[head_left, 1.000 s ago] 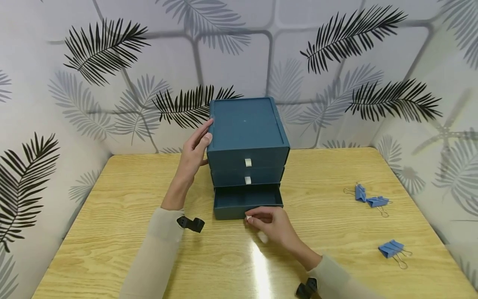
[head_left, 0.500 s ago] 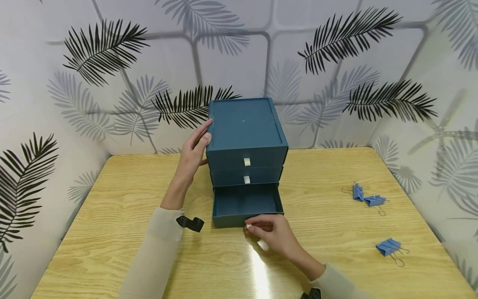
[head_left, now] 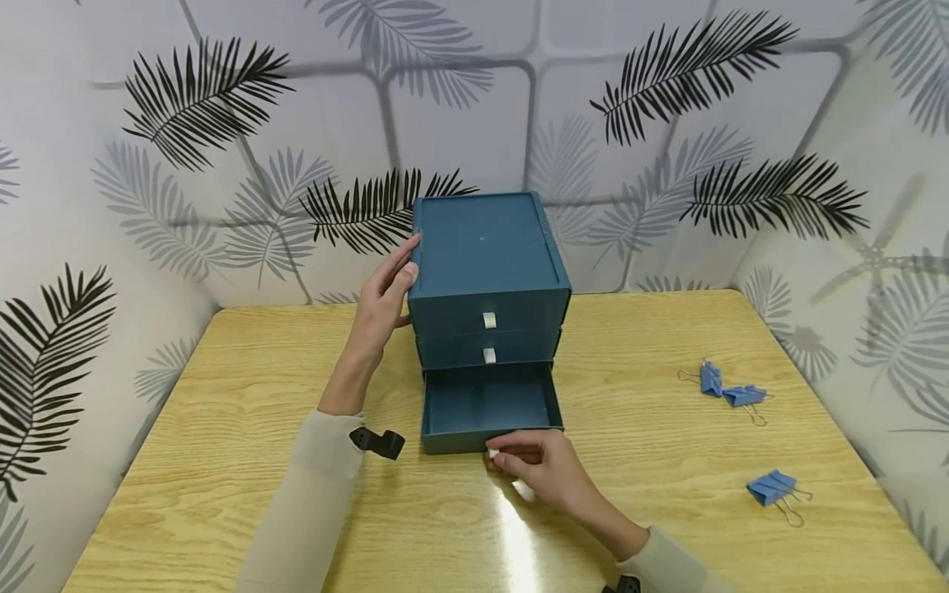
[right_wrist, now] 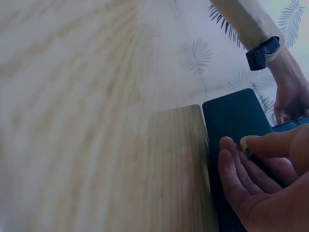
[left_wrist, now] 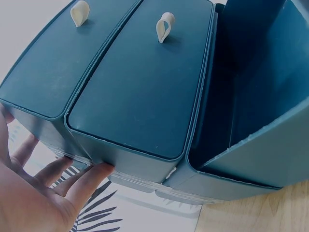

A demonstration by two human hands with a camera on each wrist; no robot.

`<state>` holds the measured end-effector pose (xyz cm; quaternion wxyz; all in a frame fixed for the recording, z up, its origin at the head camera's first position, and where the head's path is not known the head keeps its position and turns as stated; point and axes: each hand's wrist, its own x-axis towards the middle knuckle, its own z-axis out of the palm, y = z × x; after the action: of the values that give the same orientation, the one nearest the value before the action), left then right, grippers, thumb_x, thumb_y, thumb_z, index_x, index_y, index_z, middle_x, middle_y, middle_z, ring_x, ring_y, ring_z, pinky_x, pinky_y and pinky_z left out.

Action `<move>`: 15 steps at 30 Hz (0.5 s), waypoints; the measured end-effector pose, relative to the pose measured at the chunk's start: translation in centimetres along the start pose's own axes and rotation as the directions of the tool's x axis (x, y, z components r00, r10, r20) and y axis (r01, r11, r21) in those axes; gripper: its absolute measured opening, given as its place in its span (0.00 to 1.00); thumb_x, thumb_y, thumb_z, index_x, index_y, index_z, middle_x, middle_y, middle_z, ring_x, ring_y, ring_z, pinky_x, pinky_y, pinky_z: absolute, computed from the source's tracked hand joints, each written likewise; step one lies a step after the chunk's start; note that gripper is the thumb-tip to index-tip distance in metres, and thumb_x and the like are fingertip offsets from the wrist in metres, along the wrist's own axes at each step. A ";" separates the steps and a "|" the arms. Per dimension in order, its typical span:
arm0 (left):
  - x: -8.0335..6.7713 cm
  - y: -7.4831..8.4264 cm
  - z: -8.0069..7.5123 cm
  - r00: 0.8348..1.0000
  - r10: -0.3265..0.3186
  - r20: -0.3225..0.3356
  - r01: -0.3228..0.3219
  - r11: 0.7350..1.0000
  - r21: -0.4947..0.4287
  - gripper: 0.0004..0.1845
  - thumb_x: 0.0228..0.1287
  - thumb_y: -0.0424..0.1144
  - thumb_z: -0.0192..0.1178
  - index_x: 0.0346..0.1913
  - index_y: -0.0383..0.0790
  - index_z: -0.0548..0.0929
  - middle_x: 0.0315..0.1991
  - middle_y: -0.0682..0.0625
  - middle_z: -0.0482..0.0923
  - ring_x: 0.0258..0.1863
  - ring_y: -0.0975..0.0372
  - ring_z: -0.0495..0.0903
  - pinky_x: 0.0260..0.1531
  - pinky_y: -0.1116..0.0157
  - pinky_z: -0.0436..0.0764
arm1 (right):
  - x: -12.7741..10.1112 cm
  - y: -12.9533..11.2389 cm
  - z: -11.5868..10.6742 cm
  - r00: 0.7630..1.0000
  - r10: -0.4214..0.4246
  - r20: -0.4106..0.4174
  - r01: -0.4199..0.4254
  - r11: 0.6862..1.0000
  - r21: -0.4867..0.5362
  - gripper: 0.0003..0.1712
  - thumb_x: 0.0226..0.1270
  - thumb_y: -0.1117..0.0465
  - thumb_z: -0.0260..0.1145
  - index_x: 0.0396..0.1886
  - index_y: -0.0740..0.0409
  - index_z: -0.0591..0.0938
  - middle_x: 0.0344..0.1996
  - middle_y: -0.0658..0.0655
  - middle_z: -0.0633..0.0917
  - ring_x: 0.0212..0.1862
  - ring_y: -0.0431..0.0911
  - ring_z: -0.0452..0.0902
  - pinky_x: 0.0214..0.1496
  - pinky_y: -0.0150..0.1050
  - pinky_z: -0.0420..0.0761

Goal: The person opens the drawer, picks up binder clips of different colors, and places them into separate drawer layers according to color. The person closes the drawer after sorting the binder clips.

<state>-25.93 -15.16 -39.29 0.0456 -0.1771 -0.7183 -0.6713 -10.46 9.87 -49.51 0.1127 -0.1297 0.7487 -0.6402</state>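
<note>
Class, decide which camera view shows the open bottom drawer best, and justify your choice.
The head view: the bottom drawer shows whole, pulled out, its inside bare. The left wrist view shows only its side and part of its inside; the right wrist view shows just its dark front, where the right hand pinches the tab.

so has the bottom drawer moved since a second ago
Yes. The bottom drawer has slid further out of the drawer unit, toward the person; the right hand pinches its pull tab.
</note>
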 end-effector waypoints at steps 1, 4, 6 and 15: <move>0.0 0.0 0.0 1.000 0.000 0.000 0.000 1.000 0.000 0.27 0.80 0.52 0.50 0.78 0.61 0.68 0.79 0.55 0.59 0.77 0.56 0.60 0.54 0.29 0.72 | 0.0 0.0 0.0 1.000 0.000 0.002 0.000 1.000 0.001 0.12 0.70 0.72 0.67 0.51 0.72 0.87 0.45 0.66 0.89 0.46 0.57 0.88 0.47 0.42 0.87; 0.0 0.0 -0.1 1.000 0.000 0.002 0.000 1.000 -0.001 0.26 0.80 0.51 0.50 0.78 0.61 0.68 0.79 0.55 0.59 0.77 0.56 0.60 0.54 0.29 0.73 | -0.1 0.0 0.0 1.000 -0.003 0.015 0.003 1.000 0.007 0.13 0.70 0.72 0.67 0.52 0.72 0.86 0.45 0.67 0.89 0.46 0.58 0.88 0.47 0.42 0.87; 0.0 0.0 -0.1 1.000 -0.003 0.001 0.003 1.000 0.000 0.26 0.80 0.52 0.50 0.77 0.62 0.68 0.78 0.56 0.60 0.76 0.57 0.61 0.54 0.29 0.73 | -0.1 -0.1 -0.1 1.000 -0.008 0.028 0.007 1.000 0.008 0.14 0.71 0.72 0.67 0.53 0.73 0.86 0.44 0.68 0.88 0.46 0.60 0.88 0.46 0.42 0.87; 0.0 0.0 -0.1 1.000 -0.004 0.003 0.004 1.000 0.000 0.26 0.80 0.52 0.50 0.77 0.62 0.68 0.79 0.55 0.60 0.76 0.56 0.61 0.54 0.29 0.73 | -0.9 -0.7 -1.5 0.997 -0.049 0.064 0.052 0.998 -0.042 0.16 0.72 0.67 0.68 0.56 0.68 0.85 0.49 0.67 0.88 0.49 0.60 0.87 0.50 0.39 0.86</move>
<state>-25.89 -15.26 -39.27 0.0432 -0.1767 -0.7185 -0.6713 -10.04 11.49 -48.55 0.1171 -0.1711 0.7550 -0.6221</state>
